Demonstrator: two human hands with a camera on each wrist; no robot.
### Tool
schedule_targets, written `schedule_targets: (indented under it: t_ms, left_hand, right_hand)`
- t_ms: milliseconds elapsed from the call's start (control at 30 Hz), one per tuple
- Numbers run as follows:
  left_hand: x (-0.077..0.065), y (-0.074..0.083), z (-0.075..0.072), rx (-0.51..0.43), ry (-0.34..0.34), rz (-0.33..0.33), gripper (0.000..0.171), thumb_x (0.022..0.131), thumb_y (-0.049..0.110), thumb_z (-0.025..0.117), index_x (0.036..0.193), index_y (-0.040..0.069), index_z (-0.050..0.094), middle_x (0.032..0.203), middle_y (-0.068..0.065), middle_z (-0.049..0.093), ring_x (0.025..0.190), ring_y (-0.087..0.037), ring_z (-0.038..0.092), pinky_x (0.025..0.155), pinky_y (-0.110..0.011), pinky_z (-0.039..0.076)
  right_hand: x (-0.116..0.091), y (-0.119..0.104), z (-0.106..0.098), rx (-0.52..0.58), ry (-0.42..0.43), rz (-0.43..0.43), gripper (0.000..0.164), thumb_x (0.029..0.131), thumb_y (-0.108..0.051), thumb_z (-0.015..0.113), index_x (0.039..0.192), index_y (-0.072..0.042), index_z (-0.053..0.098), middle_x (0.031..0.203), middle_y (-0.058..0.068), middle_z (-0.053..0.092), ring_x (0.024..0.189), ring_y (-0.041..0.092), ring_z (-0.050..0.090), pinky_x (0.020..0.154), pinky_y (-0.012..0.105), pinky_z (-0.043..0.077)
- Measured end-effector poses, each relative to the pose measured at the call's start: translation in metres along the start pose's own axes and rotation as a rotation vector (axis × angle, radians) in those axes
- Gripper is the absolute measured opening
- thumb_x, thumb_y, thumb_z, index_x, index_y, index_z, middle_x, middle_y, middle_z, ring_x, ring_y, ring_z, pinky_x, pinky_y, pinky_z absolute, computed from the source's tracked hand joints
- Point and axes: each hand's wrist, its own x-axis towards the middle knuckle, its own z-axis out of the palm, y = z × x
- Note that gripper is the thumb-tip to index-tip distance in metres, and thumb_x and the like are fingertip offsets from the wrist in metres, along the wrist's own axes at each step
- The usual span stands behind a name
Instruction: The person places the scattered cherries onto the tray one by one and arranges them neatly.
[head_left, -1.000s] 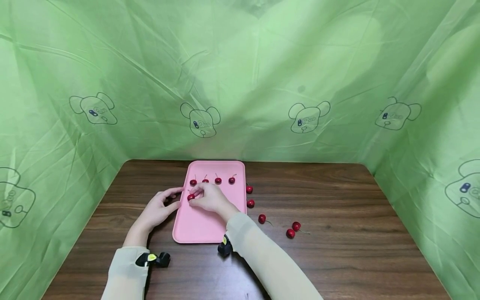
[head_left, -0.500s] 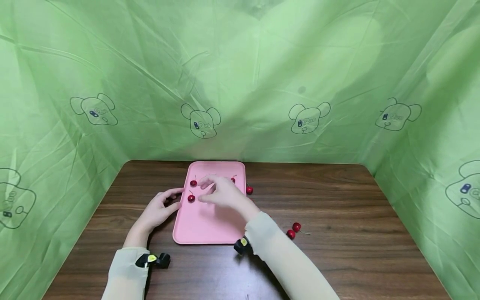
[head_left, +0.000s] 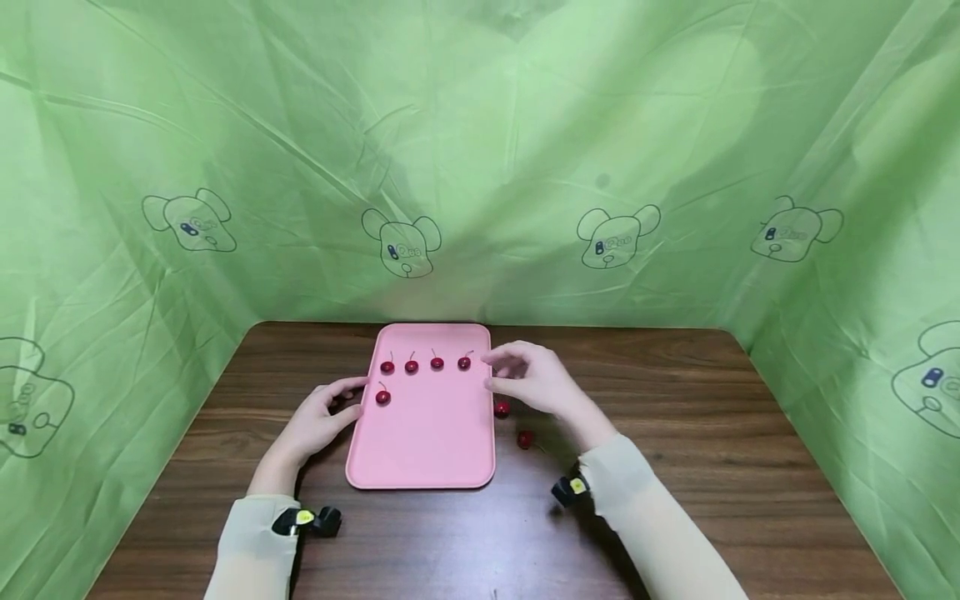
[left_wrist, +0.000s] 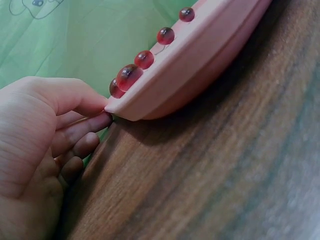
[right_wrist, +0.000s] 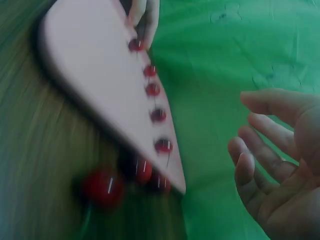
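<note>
A pink tray [head_left: 420, 458] lies on the table, with a row of cherries [head_left: 437, 363] along its far part and a single cherry [head_left: 383, 397] at the left below that row. My left hand [head_left: 315, 421] touches the tray's left rim with thumb and index fingertip; in the left wrist view those tips meet the edge. Over the tray's right rim hovers my right hand [head_left: 536, 379], fingers loosely bent and apart. Nothing is between them in the right wrist view, where the hand [right_wrist: 280, 155] is seen palm side. Just below it lies a cherry [head_left: 502, 409] against the tray.
Another cherry [head_left: 525, 438] with a stem lies on the brown wooden table [head_left: 420, 542], right of the tray. The right forearm covers the spot where two more were seen. Green cloth [head_left: 480, 167] walls surround the table's back and sides.
My right hand has let go of the cherry in the second row and moved right, off the tray's middle to its right rim. The left hand has stayed at the left rim.
</note>
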Motion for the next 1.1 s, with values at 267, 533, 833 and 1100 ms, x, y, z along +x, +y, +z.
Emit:
schedule_targets:
  t_ms: [267, 533, 833, 1100]
  left_hand:
    - [-0.001, 0.001, 0.002, 0.001, -0.007, -0.003, 0.048, 0.101, 0.013, 0.078, 0.148, 0.011, 0.068, 0.122, -0.015, 0.068, 0.116, -0.032, 0.056, 0.102, -0.053, 0.042]
    - [-0.006, 0.003, -0.001, -0.005, 0.004, -0.035, 0.047, 0.101, 0.013, 0.077, 0.148, 0.011, 0.068, 0.127, -0.017, 0.067, 0.119, -0.033, 0.056, 0.104, -0.053, 0.041]
    - [-0.004, 0.006, -0.002, 0.013, -0.001, -0.04, 0.048, 0.102, 0.014, 0.077, 0.149, 0.011, 0.067, 0.13, -0.018, 0.067, 0.121, -0.035, 0.057, 0.106, -0.056, 0.041]
    - [-0.001, 0.005, 0.001, 0.013, 0.003, -0.024, 0.048, 0.101, 0.013, 0.077, 0.148, 0.011, 0.068, 0.126, -0.018, 0.067, 0.119, -0.034, 0.057, 0.105, -0.055, 0.041]
  right_hand:
    - [-0.052, 0.043, -0.04, 0.017, 0.08, 0.036, 0.035, 0.091, -0.014, 0.091, 0.123, -0.007, 0.079, 0.114, 0.014, 0.079, 0.092, 0.02, 0.075, 0.077, 0.032, 0.059]
    - [-0.1, 0.076, -0.062, 0.043, 0.104, 0.098, 0.032, 0.093, -0.012, 0.088, 0.122, -0.003, 0.077, 0.097, 0.01, 0.077, 0.074, 0.023, 0.071, 0.06, 0.031, 0.056]
    - [-0.133, 0.094, -0.076, -0.024, 0.018, 0.053, 0.03, 0.098, -0.013, 0.084, 0.126, -0.007, 0.076, 0.096, 0.004, 0.078, 0.076, 0.018, 0.071, 0.063, 0.03, 0.054]
    - [-0.143, 0.103, -0.082, 0.023, -0.061, 0.032, 0.031, 0.098, -0.009, 0.083, 0.128, -0.005, 0.075, 0.106, 0.013, 0.077, 0.082, 0.019, 0.071, 0.065, 0.03, 0.054]
